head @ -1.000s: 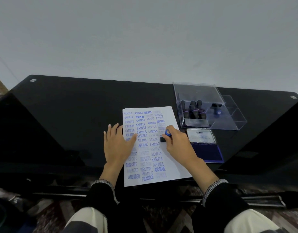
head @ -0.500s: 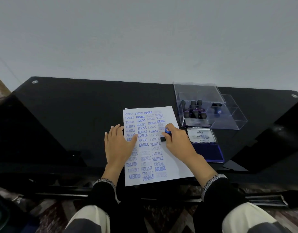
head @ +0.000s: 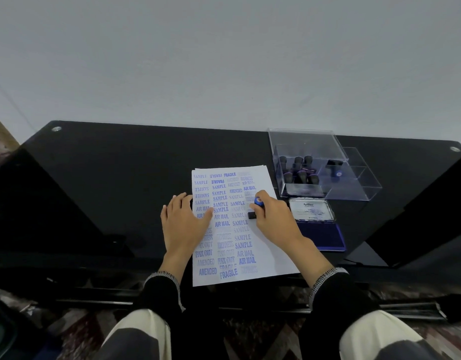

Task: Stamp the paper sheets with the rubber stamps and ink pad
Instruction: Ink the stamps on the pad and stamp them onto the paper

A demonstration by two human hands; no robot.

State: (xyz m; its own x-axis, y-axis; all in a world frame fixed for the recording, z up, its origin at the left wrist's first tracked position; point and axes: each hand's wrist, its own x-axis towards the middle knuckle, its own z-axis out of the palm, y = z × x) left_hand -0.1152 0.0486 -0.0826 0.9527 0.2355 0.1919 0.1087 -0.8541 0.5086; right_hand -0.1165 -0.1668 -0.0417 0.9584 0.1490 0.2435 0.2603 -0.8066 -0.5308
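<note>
Glossy black glass bench against a plain pale wall.

Clear acrylic lidded box, far right on bench: holds several black-handled rubber stamps standing upright in rows; exact count cannot be told. Open clear acrylic tray, joined to right side of box: one black stamp with blue cap in far-left compartment; other compartments without visible contents.

Blue ink pad in open hinged case, just near of box, right of sheet; white-labelled lid laid back on far side, blue pad surface exposed.

White paper sheet covered with blue stamped words, centre of bench, near edge overhanging bench front.

Left hand: flat on left edge of sheet, fingers straight and slightly spread, pressing down.

Right hand: fingers curled round small black rubber stamp with blue top, stamp base set on right part of sheet.
</note>
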